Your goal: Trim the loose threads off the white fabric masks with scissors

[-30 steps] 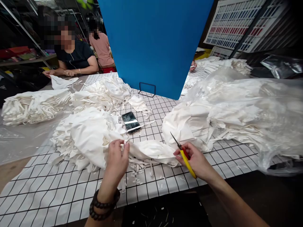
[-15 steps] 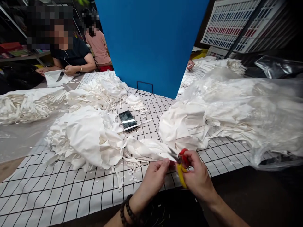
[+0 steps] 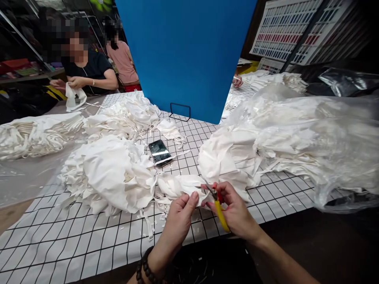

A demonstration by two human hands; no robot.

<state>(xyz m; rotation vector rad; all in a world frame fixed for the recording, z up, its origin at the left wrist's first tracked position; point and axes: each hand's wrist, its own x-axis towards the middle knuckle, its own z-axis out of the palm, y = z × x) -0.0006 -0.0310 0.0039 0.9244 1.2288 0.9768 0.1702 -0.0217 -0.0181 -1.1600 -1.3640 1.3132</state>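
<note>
Where the two hands meet at the near edge of the table, the left hand (image 3: 180,211) pinches the end of a white fabric piece (image 3: 180,185) between thumb and fingers. The right hand (image 3: 233,209) is closed round small yellow-handled snips (image 3: 219,208), blades at the pinched cloth edge; whether the blades are apart or together is too small to tell. The piece lies on the gridded table cover (image 3: 89,244), trailing left into a heap of like white pieces (image 3: 109,173).

Handling, by judgement: light, limp, not slippery; it sags unless held taut, so best gripped right beside the cut.

Short white trimmings (image 3: 166,221) litter the grid near the hands. Further out, a dark phone (image 3: 160,153) lies face up, and a larger pile under clear plastic (image 3: 296,134) sits to the right. A blue board (image 3: 189,55) stands behind. At far left a seated person's hands (image 3: 69,83) hold another white piece.
</note>
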